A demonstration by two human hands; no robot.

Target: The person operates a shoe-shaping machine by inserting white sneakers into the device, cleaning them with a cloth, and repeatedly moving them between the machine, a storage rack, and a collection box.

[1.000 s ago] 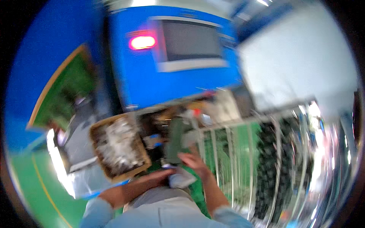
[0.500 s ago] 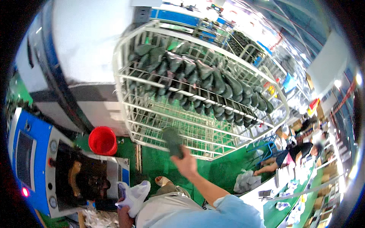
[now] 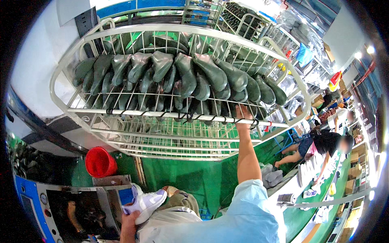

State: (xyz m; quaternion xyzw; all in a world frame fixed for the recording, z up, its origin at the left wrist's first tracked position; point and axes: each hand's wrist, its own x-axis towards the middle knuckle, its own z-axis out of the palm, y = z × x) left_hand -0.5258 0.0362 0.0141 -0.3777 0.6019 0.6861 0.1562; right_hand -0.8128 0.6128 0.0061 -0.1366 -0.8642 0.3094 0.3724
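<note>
Floor (image 3: 174, 173) lies open between held shoe (image 3: 146, 202) and lower edge of rack (image 3: 137, 113).

The shirt (image 3: 225, 227) is pale blue, plain and lightly creased, its shade close to white toward the left. Its right sleeve (image 3: 251, 200) is short and loose, in the same blue, with a wide, straight hem near the elbow; the right forearm (image 3: 248, 162) below it is bare. The right hand (image 3: 244, 117) and left hand (image 3: 129, 219) are bare too. At the waist sits a wrinkled, off-white to light grey cloth (image 3: 170, 227), and beyond it an olive-brown trouser leg (image 3: 187, 205) with soft folds.
</note>
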